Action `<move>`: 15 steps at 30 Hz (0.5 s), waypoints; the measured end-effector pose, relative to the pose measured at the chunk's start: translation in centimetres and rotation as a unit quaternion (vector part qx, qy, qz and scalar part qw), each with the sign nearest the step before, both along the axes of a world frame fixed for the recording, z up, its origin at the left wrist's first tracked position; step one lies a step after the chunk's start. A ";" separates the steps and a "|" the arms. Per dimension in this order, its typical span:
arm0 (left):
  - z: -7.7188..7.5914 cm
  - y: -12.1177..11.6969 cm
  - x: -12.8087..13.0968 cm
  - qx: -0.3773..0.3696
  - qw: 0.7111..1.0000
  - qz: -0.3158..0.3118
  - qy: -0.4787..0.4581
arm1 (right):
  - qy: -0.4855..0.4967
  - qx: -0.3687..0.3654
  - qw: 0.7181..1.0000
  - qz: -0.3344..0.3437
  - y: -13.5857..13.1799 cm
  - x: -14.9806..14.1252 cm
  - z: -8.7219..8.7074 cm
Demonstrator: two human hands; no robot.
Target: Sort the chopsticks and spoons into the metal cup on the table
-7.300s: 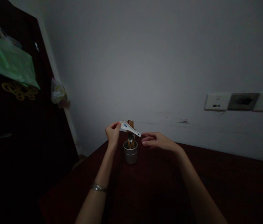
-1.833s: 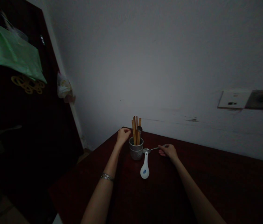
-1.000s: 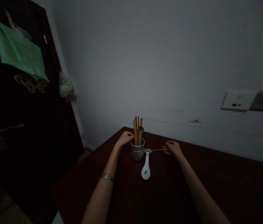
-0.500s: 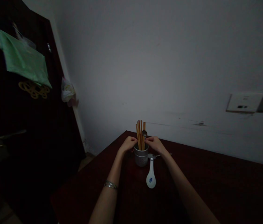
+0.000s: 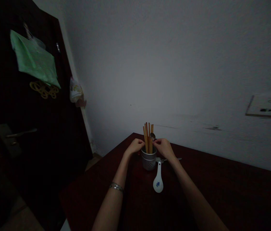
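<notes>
A grey metal utensil holder [image 5: 149, 162] with small holes stands on the dark red table, several wooden chopsticks [image 5: 148, 139] upright in it. Among them a metal spoon [image 5: 152, 135] points bowl up. My right hand [image 5: 164, 148] is closed, its fingertips pinched at the spoon just below the bowl. On the other side, my left hand [image 5: 135, 147] is closed too, fingertips pressed together against the leftmost chopsticks above the rim; what they grip is too small to make out. In front of the holder lies a white ceramic soup spoon [image 5: 158, 181] with a blue mark.
Another spoon [image 5: 160, 159] lies behind the ceramic one, partly hidden by my right hand. The table's [image 5: 89, 183] left edge runs toward a dark door [image 5: 61, 128] with a green cloth [image 5: 36, 62] hanging on it. A pale wall [image 5: 174, 73] rises behind the table.
The whole view has shifted, so everything sits slightly farther right. Both hands stay at the holder; the chopsticks and spoons keep their places.
</notes>
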State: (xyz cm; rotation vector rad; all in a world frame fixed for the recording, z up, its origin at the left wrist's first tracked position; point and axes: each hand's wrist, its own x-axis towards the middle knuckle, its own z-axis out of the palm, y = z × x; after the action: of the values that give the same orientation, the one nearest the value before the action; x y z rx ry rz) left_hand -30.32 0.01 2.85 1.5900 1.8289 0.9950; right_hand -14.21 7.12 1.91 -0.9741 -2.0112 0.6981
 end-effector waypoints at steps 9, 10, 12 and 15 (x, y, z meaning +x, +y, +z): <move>0.1 -0.2 -0.2 0.003 1.000 -0.015 -0.006 | 0.042 0.023 0.999 -0.001 -1.2 0.6 2.2; 0.1 -0.2 -0.2 0.005 1.000 -0.017 -0.009 | 0.058 0.031 0.998 -0.004 -1.4 0.8 2.7; 0.0 -0.2 -0.3 0.003 1.000 -0.015 -0.012 | 0.091 0.049 0.995 -0.009 -1.8 1.3 3.9; 0.0 -0.2 -0.3 -0.004 1.000 -0.004 -0.011 | 0.150 0.070 0.986 -0.011 -2.6 2.5 5.8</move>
State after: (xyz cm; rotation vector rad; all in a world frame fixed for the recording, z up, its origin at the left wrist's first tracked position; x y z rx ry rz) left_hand -30.63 -0.22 2.81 1.5747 1.8074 0.9965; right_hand -11.75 4.56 7.69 -0.7581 -1.7577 0.6404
